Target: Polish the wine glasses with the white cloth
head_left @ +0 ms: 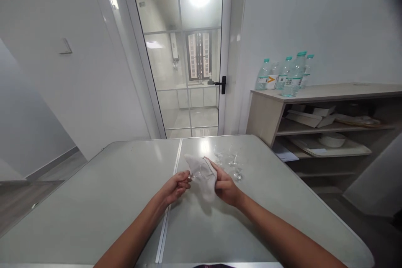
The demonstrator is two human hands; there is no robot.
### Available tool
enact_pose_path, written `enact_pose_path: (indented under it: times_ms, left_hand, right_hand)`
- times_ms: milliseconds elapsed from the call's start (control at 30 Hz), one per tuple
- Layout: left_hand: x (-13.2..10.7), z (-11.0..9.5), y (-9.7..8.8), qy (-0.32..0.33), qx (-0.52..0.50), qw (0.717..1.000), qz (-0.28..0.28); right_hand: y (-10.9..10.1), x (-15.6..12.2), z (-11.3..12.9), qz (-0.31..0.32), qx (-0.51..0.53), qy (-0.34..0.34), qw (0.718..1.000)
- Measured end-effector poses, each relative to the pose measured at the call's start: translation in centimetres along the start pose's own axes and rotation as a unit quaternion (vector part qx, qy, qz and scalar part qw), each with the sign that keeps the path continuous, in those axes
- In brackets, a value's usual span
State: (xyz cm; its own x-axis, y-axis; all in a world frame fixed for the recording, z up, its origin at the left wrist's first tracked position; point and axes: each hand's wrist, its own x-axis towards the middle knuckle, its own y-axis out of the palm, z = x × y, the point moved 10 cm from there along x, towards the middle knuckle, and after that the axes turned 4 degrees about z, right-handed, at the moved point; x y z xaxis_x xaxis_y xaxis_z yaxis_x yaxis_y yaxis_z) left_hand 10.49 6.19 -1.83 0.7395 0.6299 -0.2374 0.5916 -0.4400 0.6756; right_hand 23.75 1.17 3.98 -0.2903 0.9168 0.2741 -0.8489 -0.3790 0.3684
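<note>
A small, clear stemmed glass (197, 174) is held on its side above the table, its bowl partly covered by a white cloth (205, 182). The fingers of my left hand (178, 185) are closed in a pinch at the glass's stem end. From the other side, my right hand (226, 186) is closed round the cloth, gripping it against the bowl. How far the cloth reaches inside the glass is hidden. Just beyond my right hand stand several more clear stemmed glasses (234, 160), close together on the table.
The pale table (125, 201) has a metal seam running front to back. Behind it is a glazed door (201, 109) with a black handle (223, 85). To the right, a wooden shelf unit (266, 109) carries several plastic bottles (292, 78) on top and trays inside.
</note>
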Motion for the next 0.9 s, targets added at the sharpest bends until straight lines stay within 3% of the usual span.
enact_pose_path:
  times_ms: [133, 333, 467, 567, 633, 700, 767, 800, 867, 900]
  left_hand:
    - [0.1, 0.9, -0.4, -0.026, -0.032, 0.999, 0.006]
    - [0.3, 4.9, -0.5, -0.161, 0.005, 0.985, 0.060]
    - [0.6, 4.3, -0.4, -0.093, 0.096, 0.991, 0.027]
    - [0.6, 1.7, 0.3, 0.049, 0.188, 0.981, -0.016]
    - [-0.4, -1.1, 0.9, 0.182, 0.302, 0.933, -0.074]
    - [-2.1, -3.3, 2.0, 0.295, 0.423, 0.848, -0.123]
    - [-3.5, -4.2, 3.7, 0.362, 0.518, 0.764, -0.131]
    - [-3.8, -4.1, 4.3, 0.374, 0.548, 0.738, -0.124]
    - [-3.7, -3.7, 4.8, 0.367, 0.569, 0.728, -0.110]
    - [-3.3, -3.4, 4.7, 0.348, 0.562, 0.743, -0.103]
  right_hand:
    - [-0.6, 0.0, 0.1, -0.024, -0.065, -0.054, 0.996]
    - [-0.7, -0.1, 0.1, -0.018, -0.131, -0.065, 0.989]
    - [0.3, -0.5, 0.2, -0.022, -0.097, -0.058, 0.993]
    - [-0.5, -0.4, 0.2, -0.089, -0.031, -0.071, 0.993]
    - [-1.5, -0.3, -0.4, -0.142, 0.021, -0.071, 0.987]
    - [-2.5, -0.3, -1.2, -0.193, 0.058, -0.057, 0.978]
    - [-3.3, -0.5, -1.6, -0.231, 0.071, -0.043, 0.969]
    - [-3.4, -0.5, -1.6, -0.241, 0.070, -0.042, 0.967]
    - [-3.2, -0.6, -1.1, -0.239, 0.059, -0.050, 0.968]
    - [-2.9, -0.6, -0.8, -0.229, 0.049, -0.054, 0.971]
